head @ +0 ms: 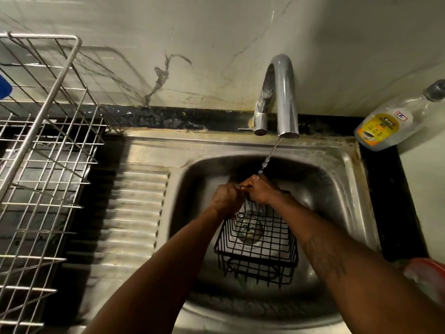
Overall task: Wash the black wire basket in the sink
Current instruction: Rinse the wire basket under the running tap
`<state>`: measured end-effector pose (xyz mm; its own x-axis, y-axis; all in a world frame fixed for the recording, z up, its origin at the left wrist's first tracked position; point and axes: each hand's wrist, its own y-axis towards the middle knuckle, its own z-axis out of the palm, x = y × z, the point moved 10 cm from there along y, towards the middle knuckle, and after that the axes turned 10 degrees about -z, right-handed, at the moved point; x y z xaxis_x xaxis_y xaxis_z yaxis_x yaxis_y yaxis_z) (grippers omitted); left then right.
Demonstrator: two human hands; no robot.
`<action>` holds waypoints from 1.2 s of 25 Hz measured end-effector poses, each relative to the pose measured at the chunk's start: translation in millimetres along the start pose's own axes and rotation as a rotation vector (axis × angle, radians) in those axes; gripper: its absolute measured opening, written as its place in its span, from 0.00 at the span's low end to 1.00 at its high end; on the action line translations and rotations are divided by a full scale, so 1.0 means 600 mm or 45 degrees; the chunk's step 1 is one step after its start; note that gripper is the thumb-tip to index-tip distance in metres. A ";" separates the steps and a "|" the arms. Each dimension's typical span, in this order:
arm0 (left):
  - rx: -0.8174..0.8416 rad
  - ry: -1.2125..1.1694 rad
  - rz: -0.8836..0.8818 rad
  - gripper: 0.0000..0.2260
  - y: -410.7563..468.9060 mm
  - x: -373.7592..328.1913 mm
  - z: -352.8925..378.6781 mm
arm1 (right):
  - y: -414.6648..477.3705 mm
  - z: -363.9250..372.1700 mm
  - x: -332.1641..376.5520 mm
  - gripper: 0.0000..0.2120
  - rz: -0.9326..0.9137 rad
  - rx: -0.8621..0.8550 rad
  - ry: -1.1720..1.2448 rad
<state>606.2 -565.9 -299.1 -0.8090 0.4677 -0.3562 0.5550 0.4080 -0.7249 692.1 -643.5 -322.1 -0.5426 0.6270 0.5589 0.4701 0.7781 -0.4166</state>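
A black wire basket [257, 247] is held inside the steel sink [342, 184], tipped so that its far rim is raised toward the tap [283, 92]. The rest of the basket hangs low in the bowl. The drain [248, 229] is seen through its wires.

Both hands are closed on that raised far rim, side by side and so near that they seem to touch. The fingers of the left hand [227, 196] are curled round the wire at the rim's left part. This hand is blurred, so the exact grip cannot be made out. The right hand [261, 189] is clamped on the same rim just beside it, knuckles up. A thin stream of water [268, 157] is poured from the spout and is met by the back of the right hand. Both bare forearms are stretched in from the lower edge, the left across the ribbed draining board [134, 213] and the right across the sink's near right corner.

On the dark counter [385, 201] to the right, a clear plastic bottle [385, 126] with a yellow label is stood in the corner against the wall. A red-rimmed object [428, 273], too blurred to be named, is seen at the right edge. To the left of the draining board, a steel wire dish rack [48, 150] is set on the counter, and part of something blue [3, 88] is caught behind its bars. The scene is backed by a pale marbled wall [192, 44].
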 end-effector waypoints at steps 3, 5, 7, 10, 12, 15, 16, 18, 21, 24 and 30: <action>-0.093 -0.085 -0.037 0.08 0.003 0.003 -0.006 | -0.004 -0.011 0.019 0.09 -0.032 -0.032 0.076; -0.169 -0.108 -0.055 0.11 -0.003 0.001 -0.026 | 0.008 -0.021 0.041 0.09 -0.082 -0.067 0.150; -0.242 -0.102 -0.062 0.13 -0.006 0.001 -0.042 | 0.024 -0.032 0.049 0.09 -0.062 -0.100 0.152; -0.196 -0.038 -0.153 0.09 -0.005 0.022 -0.024 | 0.025 -0.029 0.029 0.10 -0.005 0.032 0.011; -0.116 0.000 -0.198 0.09 -0.003 0.032 -0.002 | 0.008 -0.020 -0.002 0.09 0.019 0.143 -0.016; -0.134 0.005 -0.168 0.08 -0.008 0.022 0.003 | -0.025 -0.023 -0.082 0.06 0.102 0.246 -0.047; -0.137 0.014 -0.157 0.08 -0.009 0.018 0.005 | -0.036 -0.033 -0.104 0.07 0.151 0.235 -0.007; -0.162 0.018 -0.171 0.09 -0.007 0.014 0.006 | -0.043 -0.047 -0.116 0.08 0.168 0.190 -0.025; -0.209 0.042 -0.162 0.09 -0.003 0.007 0.006 | -0.015 -0.026 -0.048 0.09 0.042 0.146 -0.120; -0.271 0.070 -0.185 0.10 -0.003 0.011 -0.002 | 0.024 0.009 0.019 0.09 -0.042 0.164 -0.105; -0.266 0.083 -0.221 0.10 -0.001 0.017 -0.011 | -0.001 -0.026 -0.071 0.12 0.083 0.249 -0.104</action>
<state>599.2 -556.2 -298.4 -0.8852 0.4232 -0.1933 0.4422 0.6361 -0.6323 725.9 -671.3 -334.5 -0.5737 0.6708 0.4700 0.3661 0.7233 -0.5855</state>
